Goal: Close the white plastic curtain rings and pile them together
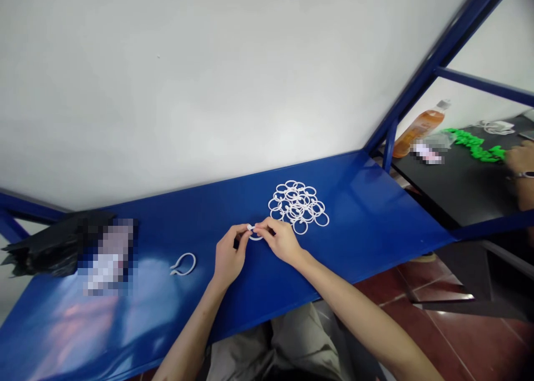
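Between my two hands is a white plastic ring (pixel 256 238), held a little above the blue table. My left hand (pixel 231 254) pinches it at its upper left, thumb and forefinger closed on a small white end piece. On the other side my right hand (pixel 282 241) grips the same ring with its fingertips. The fingers partly cover the ring, so I cannot tell whether its ends are joined. Just beyond my right hand lies a pile of similar white rings (pixel 295 202). A single white ring (pixel 183 264) with a gap at its left rests left of my left hand.
A black plastic bag (pixel 58 239) and a blurred-out item (pixel 109 256) lie on the blue table (pixel 346 242) at left. Blue metal posts (pixel 417 64) rise at right. Beyond them, a black table (pixel 450 175) bears an orange bottle (pixel 421 129), green pieces (pixel 475 146) and another person's hand (pixel 521 164).
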The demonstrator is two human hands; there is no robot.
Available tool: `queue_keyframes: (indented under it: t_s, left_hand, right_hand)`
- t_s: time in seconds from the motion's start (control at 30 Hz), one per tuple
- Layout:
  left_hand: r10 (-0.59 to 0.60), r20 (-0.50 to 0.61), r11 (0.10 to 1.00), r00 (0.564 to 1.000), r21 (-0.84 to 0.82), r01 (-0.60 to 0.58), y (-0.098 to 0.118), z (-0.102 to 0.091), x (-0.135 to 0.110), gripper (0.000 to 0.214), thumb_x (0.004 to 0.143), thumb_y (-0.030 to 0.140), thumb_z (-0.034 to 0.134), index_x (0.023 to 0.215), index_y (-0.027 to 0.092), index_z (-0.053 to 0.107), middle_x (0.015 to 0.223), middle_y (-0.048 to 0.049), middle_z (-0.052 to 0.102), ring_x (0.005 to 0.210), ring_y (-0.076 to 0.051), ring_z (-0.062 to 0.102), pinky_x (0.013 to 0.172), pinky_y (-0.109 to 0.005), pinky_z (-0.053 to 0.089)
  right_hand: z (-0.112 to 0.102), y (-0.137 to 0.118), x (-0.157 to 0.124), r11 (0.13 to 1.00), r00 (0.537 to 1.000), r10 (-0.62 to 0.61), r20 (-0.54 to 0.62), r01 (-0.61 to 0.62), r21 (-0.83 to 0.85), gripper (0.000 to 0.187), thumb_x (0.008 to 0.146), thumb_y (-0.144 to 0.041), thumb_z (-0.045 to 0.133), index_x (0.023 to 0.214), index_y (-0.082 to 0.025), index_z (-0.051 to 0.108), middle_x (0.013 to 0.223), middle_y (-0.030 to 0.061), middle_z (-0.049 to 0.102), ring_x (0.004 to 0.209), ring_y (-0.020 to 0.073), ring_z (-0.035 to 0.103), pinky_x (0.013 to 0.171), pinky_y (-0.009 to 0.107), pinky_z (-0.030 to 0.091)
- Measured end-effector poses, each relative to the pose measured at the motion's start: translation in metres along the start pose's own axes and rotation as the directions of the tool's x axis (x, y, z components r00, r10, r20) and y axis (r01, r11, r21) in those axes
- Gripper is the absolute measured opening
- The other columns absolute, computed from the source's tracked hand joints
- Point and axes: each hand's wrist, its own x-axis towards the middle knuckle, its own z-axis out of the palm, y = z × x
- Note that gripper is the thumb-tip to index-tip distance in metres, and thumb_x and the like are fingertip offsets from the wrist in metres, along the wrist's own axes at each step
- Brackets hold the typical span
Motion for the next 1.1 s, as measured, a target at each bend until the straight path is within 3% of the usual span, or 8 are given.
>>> queue_keyframes:
  t_s: [0.23, 0.5, 0.57, 0.67, 0.77, 0.87, 1.0, 1.1]
  left_hand:
    - [0.059, 0.000, 0.997, 0.998, 0.049, -0.059, -0.001, -0.001, -0.003, 0.017, 0.095, 0.031, 0.052, 0.086, 0.021, 0.063, 0.077, 0.0005, 0.069, 0.069, -0.014, 0.065, 0.069, -0.026, 0.050]
    - [0.152, 0.003, 0.949, 0.988, 0.280, -0.147, -0.002, -0.003, 0.000, 0.021, 0.098, 0.035, 0.049, 0.103, 0.021, 0.064, 0.100, -0.0074, 0.071, 0.094, -0.022, 0.065, 0.086, -0.036, 0.049]
    - [0.138, -0.102, 0.885, 0.985, 0.459, -0.077, -0.003, -0.011, -0.001, 0.026, 0.097, 0.037, 0.050, 0.109, 0.019, 0.065, 0.108, -0.0119, 0.070, 0.104, -0.028, 0.061, 0.092, -0.043, 0.045]
    - [0.015, -0.312, 0.733, 0.950, 0.650, 0.201, -0.008, -0.025, -0.005, 0.041, 0.095, 0.043, 0.049, 0.121, 0.013, 0.061, 0.118, -0.0192, 0.063, 0.112, -0.036, 0.054, 0.091, -0.050, 0.041]
    - [-0.099, -0.326, 0.600, 0.940, 0.734, 0.318, -0.012, -0.032, -0.008, 0.046, 0.094, 0.045, 0.048, 0.121, 0.009, 0.060, 0.118, -0.0224, 0.060, 0.110, -0.039, 0.052, 0.086, -0.051, 0.041]
    - [-0.093, -0.195, 0.609, 0.976, 0.765, 0.211, -0.013, -0.030, -0.008, 0.039, 0.095, 0.039, 0.045, 0.115, 0.011, 0.064, 0.114, -0.0205, 0.063, 0.106, -0.037, 0.054, 0.084, -0.049, 0.042]
    - [0.108, 0.049, 0.746, 0.993, 0.656, -0.113, -0.012, -0.021, -0.007, 0.026, 0.096, 0.031, 0.047, 0.106, 0.018, 0.067, 0.108, -0.0126, 0.068, 0.101, -0.029, 0.058, 0.084, -0.042, 0.042]
    - [0.143, -0.054, 0.737, 0.988, 0.672, -0.069, -0.010, -0.021, -0.008, 0.024, 0.096, 0.032, 0.048, 0.104, 0.019, 0.067, 0.104, -0.0125, 0.069, 0.102, -0.030, 0.057, 0.088, -0.046, 0.040]
  right_hand:
    - [-0.003, 0.000, -0.002, 0.993, 0.988, -0.106, 0.108, 0.111, -0.041, 0.021, 0.100, -0.036, 0.055, 0.087, -0.024, 0.067, 0.086, 0.0026, 0.073, 0.077, 0.0165, 0.069, 0.073, 0.028, 0.052]
    - [0.001, 0.004, 0.002, 0.974, 0.988, -0.154, 0.008, 0.153, -0.168, 0.021, 0.103, -0.032, 0.049, 0.105, -0.025, 0.070, 0.103, 0.0070, 0.070, 0.094, 0.0193, 0.068, 0.086, 0.035, 0.056]
    - [-0.012, 0.003, 0.009, 0.957, 0.982, -0.181, -0.047, 0.165, -0.236, 0.023, 0.102, -0.031, 0.049, 0.108, -0.024, 0.070, 0.106, 0.0088, 0.067, 0.096, 0.0199, 0.066, 0.087, 0.035, 0.056]
    - [-0.049, 0.009, 0.022, 0.920, 0.961, -0.171, -0.218, 0.077, -0.383, 0.023, 0.101, -0.031, 0.049, 0.106, -0.024, 0.071, 0.100, 0.0084, 0.067, 0.093, 0.0214, 0.064, 0.085, 0.037, 0.054]
    - [-0.095, 0.027, 0.032, 0.865, 0.922, -0.129, -0.366, -0.076, -0.497, 0.022, 0.096, -0.030, 0.054, 0.110, -0.020, 0.069, 0.095, 0.0088, 0.069, 0.089, 0.0242, 0.062, 0.086, 0.041, 0.051]
    - [-0.129, 0.049, 0.036, 0.839, 0.925, -0.047, -0.378, -0.169, -0.518, 0.017, 0.090, -0.029, 0.057, 0.096, -0.018, 0.070, 0.088, 0.0080, 0.071, 0.082, 0.0238, 0.060, 0.081, 0.039, 0.049]
    - [-0.142, 0.066, 0.032, 0.846, 0.939, 0.044, -0.342, -0.217, -0.486, 0.017, 0.089, -0.032, 0.058, 0.086, -0.020, 0.069, 0.085, 0.0060, 0.072, 0.079, 0.0219, 0.060, 0.081, 0.038, 0.047]
    - [-0.140, 0.068, 0.029, 0.835, 0.932, 0.049, -0.358, -0.235, -0.497, 0.022, 0.090, -0.036, 0.057, 0.084, -0.020, 0.070, 0.085, 0.0061, 0.071, 0.080, 0.0226, 0.059, 0.083, 0.039, 0.046]
